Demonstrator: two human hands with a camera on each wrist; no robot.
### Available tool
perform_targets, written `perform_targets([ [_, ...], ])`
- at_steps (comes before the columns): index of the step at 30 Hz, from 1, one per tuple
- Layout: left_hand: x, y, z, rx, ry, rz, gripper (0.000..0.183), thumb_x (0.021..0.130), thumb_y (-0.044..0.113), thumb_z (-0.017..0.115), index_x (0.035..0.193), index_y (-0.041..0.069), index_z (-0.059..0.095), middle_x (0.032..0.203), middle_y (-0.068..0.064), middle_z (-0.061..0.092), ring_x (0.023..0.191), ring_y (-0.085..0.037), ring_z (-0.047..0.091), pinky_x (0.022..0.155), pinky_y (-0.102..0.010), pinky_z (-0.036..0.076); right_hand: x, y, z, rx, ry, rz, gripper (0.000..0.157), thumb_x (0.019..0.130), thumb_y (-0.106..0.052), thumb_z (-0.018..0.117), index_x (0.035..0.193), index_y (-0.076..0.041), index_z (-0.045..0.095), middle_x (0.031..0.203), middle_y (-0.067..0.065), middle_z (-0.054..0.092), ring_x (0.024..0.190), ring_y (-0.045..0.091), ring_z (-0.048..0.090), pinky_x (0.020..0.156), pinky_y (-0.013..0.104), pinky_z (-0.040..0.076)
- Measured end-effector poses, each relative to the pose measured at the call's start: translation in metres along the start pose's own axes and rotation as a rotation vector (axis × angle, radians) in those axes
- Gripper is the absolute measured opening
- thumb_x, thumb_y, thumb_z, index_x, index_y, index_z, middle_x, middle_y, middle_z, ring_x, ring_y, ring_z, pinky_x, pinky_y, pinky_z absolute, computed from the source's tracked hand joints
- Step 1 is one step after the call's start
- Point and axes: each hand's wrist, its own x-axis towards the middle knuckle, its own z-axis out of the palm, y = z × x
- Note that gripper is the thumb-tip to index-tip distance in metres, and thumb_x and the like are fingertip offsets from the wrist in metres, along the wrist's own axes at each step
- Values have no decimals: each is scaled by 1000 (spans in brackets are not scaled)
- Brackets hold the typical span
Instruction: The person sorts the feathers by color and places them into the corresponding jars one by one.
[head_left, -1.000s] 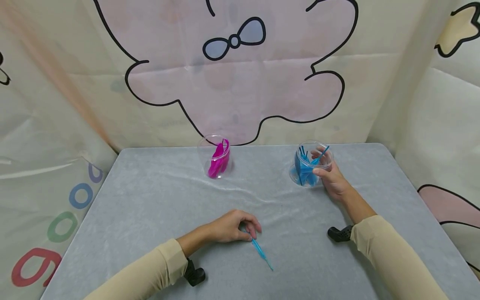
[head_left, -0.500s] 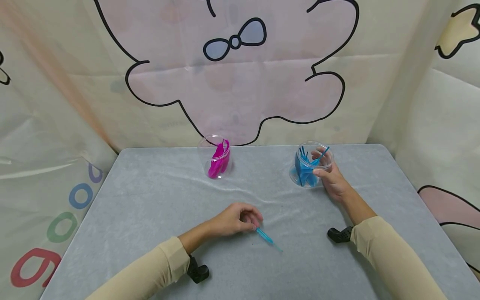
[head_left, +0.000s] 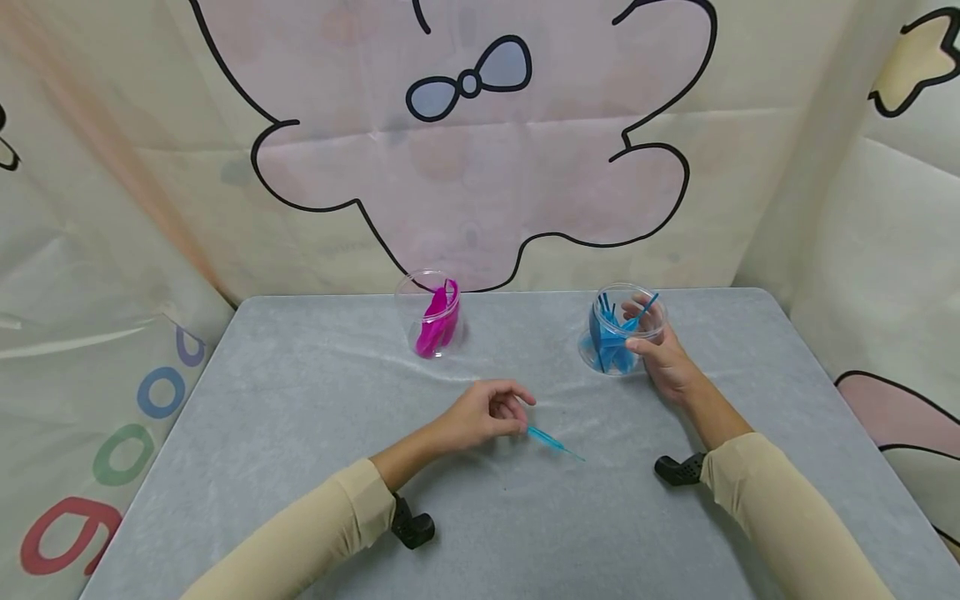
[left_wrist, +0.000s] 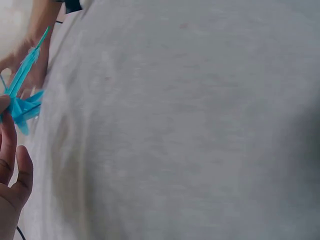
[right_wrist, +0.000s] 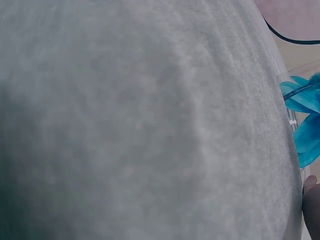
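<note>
My left hand [head_left: 483,414] pinches a light blue feather [head_left: 549,438] between thumb and fingertips above the middle of the table. Its bare quill points away from the hand, toward the right. Farther back on the right, a clear plastic cup [head_left: 628,336] stands upright with several blue feathers [head_left: 615,354] inside. My right hand [head_left: 667,367] grips that cup from its right side, some fingers showing through the wall. In the left wrist view the pinched feather [left_wrist: 25,67] overlaps the cup's feathers. Only part of the cup's feathers [right_wrist: 307,137] shows at the right wrist view's edge.
Another clear cup [head_left: 407,304] with pink feathers [head_left: 437,325] stands near the table's back edge, left of centre. A grey cloth [head_left: 315,417] covers the table. Printed curtains [head_left: 337,167] hang close behind and at both sides.
My left hand has moved forward and slightly right with the feather, whose quill has swung from pointing toward me to pointing more rightward. The right hand and both cups have stayed put.
</note>
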Motion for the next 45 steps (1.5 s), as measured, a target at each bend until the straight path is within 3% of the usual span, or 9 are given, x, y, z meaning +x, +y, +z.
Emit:
perform_targets([
  [5,13,7,-5,5,41,21,31,89,-2,71,117,-8,63,88,-12,70,73,-11,61,70,-21,51,0,1,-1,5,-7,-12,69,94,0,56,150,-20,22,156,16,21,142,25,15,117,50,1],
  [12,33,20,-11,1,117,12,28,88,2,74,115,1,67,88,-7,70,75,-15,61,70,-22,50,0,2,-1,5,-4,-7,71,94,-2,58,151,-19,20,157,18,19,142,24,15,117,52,-2],
  [26,72,45,-14,-25,211,49,28,89,4,73,117,3,66,90,-9,70,79,-17,62,70,-24,52,1,0,0,12,-9,-22,67,93,2,54,148,-23,26,155,15,23,139,20,18,116,49,2],
  [35,96,55,-16,-11,291,101,28,89,5,74,116,2,66,88,-11,70,77,-18,61,69,-23,51,1,1,-1,30,-9,-30,70,93,2,57,151,-18,24,155,17,22,138,21,19,115,48,4],
  [45,119,65,-16,23,355,82,29,89,7,75,116,3,67,87,-8,68,75,-16,60,69,-23,53,0,1,-1,26,-1,-15,69,94,1,57,151,-20,24,152,10,28,138,19,20,116,45,6],
])
